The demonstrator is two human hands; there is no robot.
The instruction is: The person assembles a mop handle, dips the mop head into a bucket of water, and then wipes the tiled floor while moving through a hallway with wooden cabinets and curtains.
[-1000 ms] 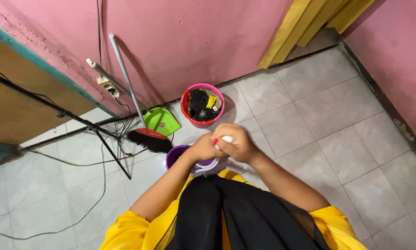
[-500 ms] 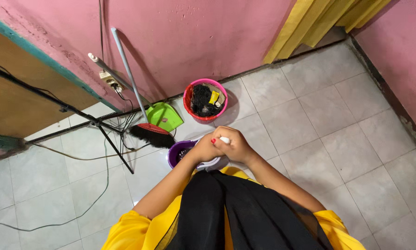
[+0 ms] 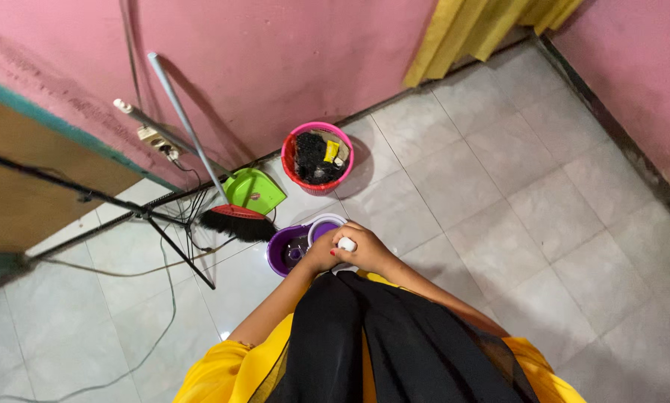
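Two hands are meeting over the round purple plastic mop bucket (image 3: 290,250) standing on the pale grey tiled floor (image 3: 499,194) just in front of your knees; both of your forearms are angling inward from your yellow sleeves and converging at the white rounded handle end (image 3: 346,244). Your right hand (image 3: 372,252) is curling its fingers around that white end from the right side, holding it closed in a fist; your left hand (image 3: 323,254) is pressing against it from the left, fingers folded, a red-painted nail showing beside the white tip. Beyond the bucket, a black-bristled broom with a grey pole (image 3: 234,222) is leaning on the pink wall (image 3: 275,60), touching a green plastic dustpan (image 3: 254,190); a pink round waste basket (image 3: 318,158) is sitting near them.
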